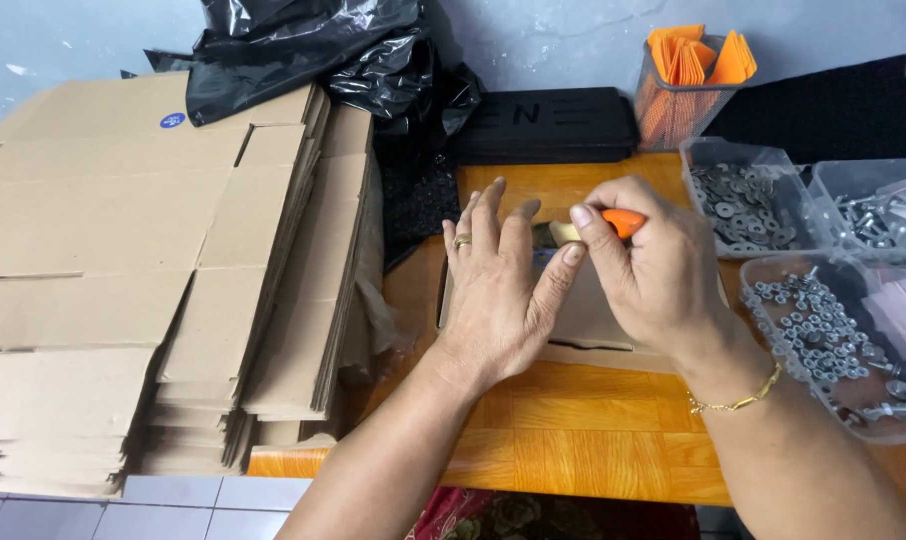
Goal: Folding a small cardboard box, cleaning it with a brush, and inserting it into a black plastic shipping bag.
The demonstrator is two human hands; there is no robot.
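Item: small cardboard box (583,320), lying directly under both our hands on the orange wooden table (573,420). Left hand (498,290): open, fingers spread flat, pressing it. Right hand (653,270): closed on an orange-handled tool (623,221), long axis running left–right, tip toward our left thumb. Flattened cartons (153,270) stacked left; trays of washers (743,205) and nuts (823,330) right.

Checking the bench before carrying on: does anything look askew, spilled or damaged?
Nothing spilled: nuts and washers sit inside their clear trays. The stack of flattened cartons is untidy, its lower sheets fanned out and uneven at the front edge. Black plastic sheeting lies crumpled on top of it.
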